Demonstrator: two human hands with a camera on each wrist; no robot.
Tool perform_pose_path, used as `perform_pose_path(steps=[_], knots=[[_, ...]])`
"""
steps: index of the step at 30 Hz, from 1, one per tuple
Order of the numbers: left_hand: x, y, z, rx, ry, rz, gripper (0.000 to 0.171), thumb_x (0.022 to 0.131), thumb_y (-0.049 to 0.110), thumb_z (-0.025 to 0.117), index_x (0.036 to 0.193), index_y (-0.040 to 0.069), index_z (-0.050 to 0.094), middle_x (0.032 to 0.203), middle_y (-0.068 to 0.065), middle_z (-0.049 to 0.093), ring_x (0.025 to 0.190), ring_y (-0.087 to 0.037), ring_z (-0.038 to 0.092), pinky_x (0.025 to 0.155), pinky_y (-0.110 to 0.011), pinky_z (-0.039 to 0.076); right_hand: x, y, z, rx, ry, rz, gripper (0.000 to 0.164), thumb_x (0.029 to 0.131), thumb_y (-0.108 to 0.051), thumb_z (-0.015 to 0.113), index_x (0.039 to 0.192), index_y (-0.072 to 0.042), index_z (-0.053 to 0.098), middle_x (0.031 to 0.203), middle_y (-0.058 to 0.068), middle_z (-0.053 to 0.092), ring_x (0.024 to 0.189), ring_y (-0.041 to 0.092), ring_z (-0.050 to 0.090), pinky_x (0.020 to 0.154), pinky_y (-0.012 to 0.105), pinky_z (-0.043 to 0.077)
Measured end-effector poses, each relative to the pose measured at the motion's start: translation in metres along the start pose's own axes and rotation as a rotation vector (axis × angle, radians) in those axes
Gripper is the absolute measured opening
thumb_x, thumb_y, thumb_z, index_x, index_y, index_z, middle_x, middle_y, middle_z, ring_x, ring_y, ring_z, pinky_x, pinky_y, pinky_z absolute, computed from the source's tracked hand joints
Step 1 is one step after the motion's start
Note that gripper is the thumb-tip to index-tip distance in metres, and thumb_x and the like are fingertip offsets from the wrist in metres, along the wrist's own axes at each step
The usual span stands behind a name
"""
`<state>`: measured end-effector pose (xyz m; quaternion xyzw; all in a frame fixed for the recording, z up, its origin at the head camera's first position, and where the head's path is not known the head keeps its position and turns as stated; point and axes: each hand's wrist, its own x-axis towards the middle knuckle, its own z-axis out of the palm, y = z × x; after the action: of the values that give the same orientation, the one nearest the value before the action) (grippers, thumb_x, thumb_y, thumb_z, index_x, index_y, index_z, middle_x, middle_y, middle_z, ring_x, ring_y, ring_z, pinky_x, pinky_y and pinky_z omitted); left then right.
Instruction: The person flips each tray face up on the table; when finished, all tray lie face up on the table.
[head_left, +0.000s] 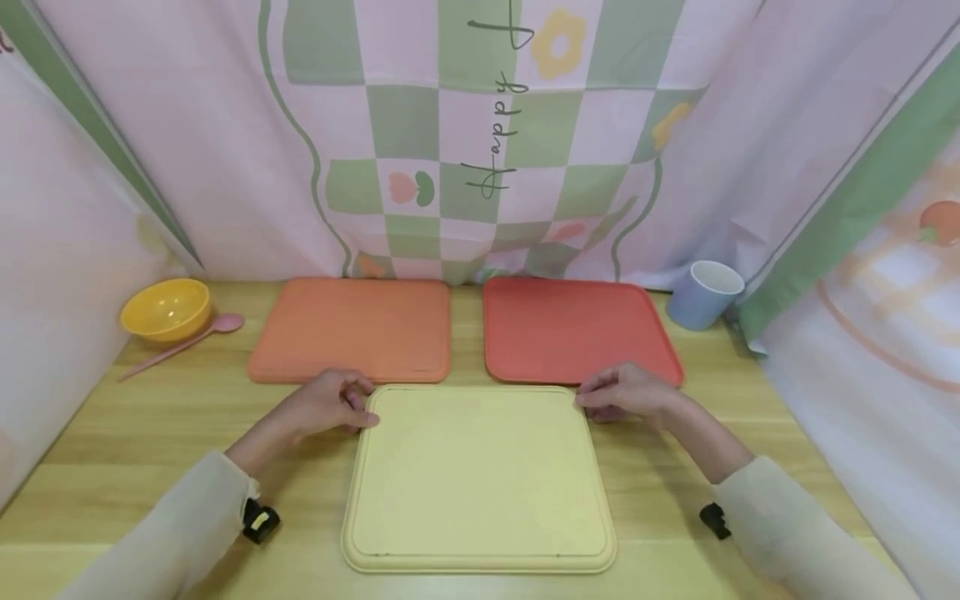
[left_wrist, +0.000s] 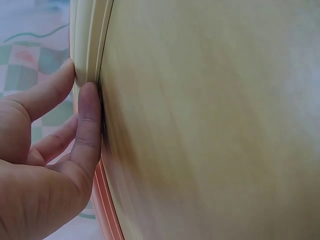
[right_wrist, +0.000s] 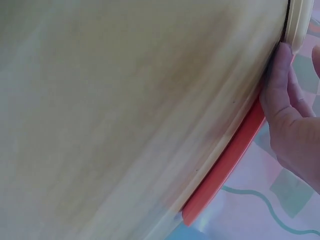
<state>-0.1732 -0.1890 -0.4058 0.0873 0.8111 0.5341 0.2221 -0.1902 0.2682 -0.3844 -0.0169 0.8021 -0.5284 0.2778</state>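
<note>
A pale yellow rectangular tray point(head_left: 480, 475) lies on the wooden table in front of me, with a raised rim around it. My left hand point(head_left: 333, 400) pinches its far left corner, the thumb on top of the rim. The left wrist view shows that hand's index finger point(left_wrist: 89, 115) low against the tray's side, near the tabletop. At the far right corner my right hand point(head_left: 624, 392) grips the rim, thumb and fingertips on the edge. In the right wrist view its fingers point(right_wrist: 277, 85) reach the tray's lower side, and the thumb is partly cut off.
Behind the yellow tray lie an orange tray point(head_left: 352, 329) on the left and a red tray point(head_left: 577, 332) on the right. A yellow bowl point(head_left: 167, 310) and a pink spoon point(head_left: 187, 346) are at far left. A blue cup point(head_left: 699, 302) stands by the right back curtain.
</note>
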Motion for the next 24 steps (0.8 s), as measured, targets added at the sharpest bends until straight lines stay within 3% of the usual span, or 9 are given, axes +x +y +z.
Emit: perform_pose_path(steps=[9, 24], knots=[[-0.0030, -0.0044, -0.0020, -0.017, 0.002, -0.014, 0.054, 0.086, 0.004, 0.081, 0.129, -0.012, 0.054, 0.090, -0.014, 0.060, 0.076, -0.022, 0.061, 0.071, -0.035, 0.058, 0.0010, 0.0032, 0.0055, 0.071, -0.015, -0.020, 0.029, 0.096, -0.005, 0.068, 0.117, 0.014, 0.063, 0.106, 0.010, 0.065, 0.093, 0.015, 0.067, 0.088, 0.034, 0.058], [0.0053, -0.0022, -0.0060, -0.051, -0.022, -0.016, 0.051, 0.092, 0.011, 0.077, 0.132, -0.012, 0.053, 0.098, -0.013, 0.059, 0.085, -0.022, 0.061, 0.077, -0.037, 0.060, -0.0033, 0.0029, -0.0020, 0.161, -0.058, -0.022, 0.028, 0.098, -0.004, 0.065, 0.119, 0.012, 0.058, 0.104, 0.008, 0.062, 0.094, 0.016, 0.065, 0.090, 0.034, 0.057]])
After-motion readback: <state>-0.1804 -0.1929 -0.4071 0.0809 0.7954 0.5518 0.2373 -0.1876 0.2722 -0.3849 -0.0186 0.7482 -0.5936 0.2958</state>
